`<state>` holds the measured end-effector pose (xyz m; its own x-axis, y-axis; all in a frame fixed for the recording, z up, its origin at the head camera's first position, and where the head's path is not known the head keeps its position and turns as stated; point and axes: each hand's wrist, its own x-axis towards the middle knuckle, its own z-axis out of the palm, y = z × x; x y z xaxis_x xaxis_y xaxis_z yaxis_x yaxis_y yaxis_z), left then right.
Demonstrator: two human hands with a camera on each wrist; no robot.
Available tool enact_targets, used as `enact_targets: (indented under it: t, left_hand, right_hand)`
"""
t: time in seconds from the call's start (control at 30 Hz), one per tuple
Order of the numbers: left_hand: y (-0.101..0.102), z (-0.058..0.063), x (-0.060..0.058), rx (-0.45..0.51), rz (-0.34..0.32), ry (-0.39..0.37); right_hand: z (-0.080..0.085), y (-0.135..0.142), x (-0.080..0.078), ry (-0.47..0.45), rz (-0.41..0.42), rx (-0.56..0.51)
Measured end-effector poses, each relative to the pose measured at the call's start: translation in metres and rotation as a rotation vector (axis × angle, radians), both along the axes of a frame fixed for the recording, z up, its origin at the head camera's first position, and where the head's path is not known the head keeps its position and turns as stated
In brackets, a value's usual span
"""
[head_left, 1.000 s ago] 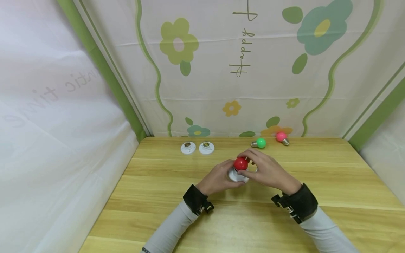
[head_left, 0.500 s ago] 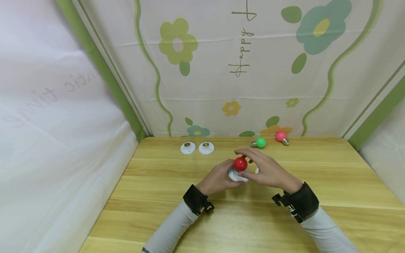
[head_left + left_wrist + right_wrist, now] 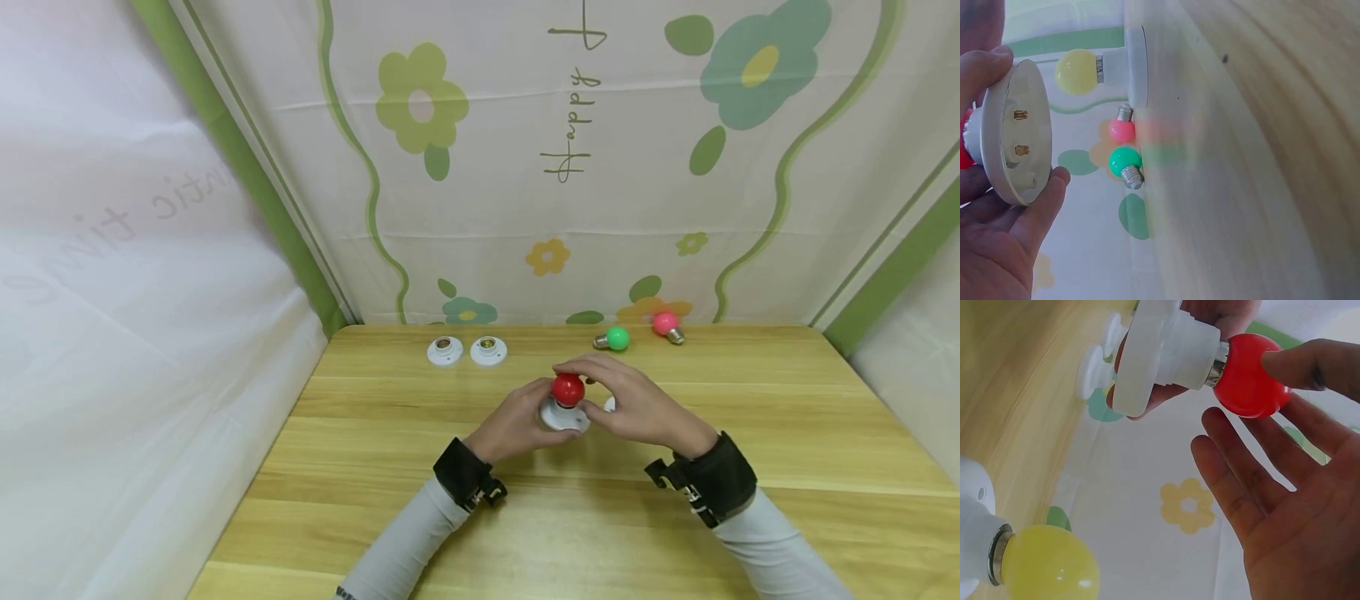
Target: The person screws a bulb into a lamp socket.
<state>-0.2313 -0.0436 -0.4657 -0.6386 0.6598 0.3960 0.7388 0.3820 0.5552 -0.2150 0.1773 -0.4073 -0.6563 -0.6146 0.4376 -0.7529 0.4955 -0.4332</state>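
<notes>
My left hand (image 3: 513,425) grips the rim of a white lamp holder (image 3: 561,417), raised off the table; its hollow underside with metal contacts faces the left wrist view. A red light bulb (image 3: 567,389) sits in the socket, with part of its metal screw base (image 3: 1216,367) still showing. Thumb and forefinger of my right hand (image 3: 637,404) pinch the red bulb, while the other fingers (image 3: 1229,481) spread away from it. Beyond the right hand stands another lamp holder (image 3: 1137,67) bearing a yellow bulb (image 3: 1077,72); in the head view that hand hides most of it.
Two white lamp holders (image 3: 445,351) without bulbs stand side by side at the table's back left. A green bulb (image 3: 618,337) and a pink bulb (image 3: 665,324) lie at the back right edge. A printed curtain (image 3: 480,200) hangs behind the wooden table (image 3: 570,533).
My right fingers loosened from the red bulb and have come back onto it, the thumb now further right. The left hand and lamp holder have barely moved.
</notes>
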Motion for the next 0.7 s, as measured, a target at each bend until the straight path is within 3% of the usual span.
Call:
enact_targets:
  t: [0.7]
  left_hand:
    - [-0.0002,-0.0009,-0.0009,0.0,-0.003,0.022]
  right_hand:
    - [-0.002,-0.0029,-0.0013,0.038,-0.109,0.031]
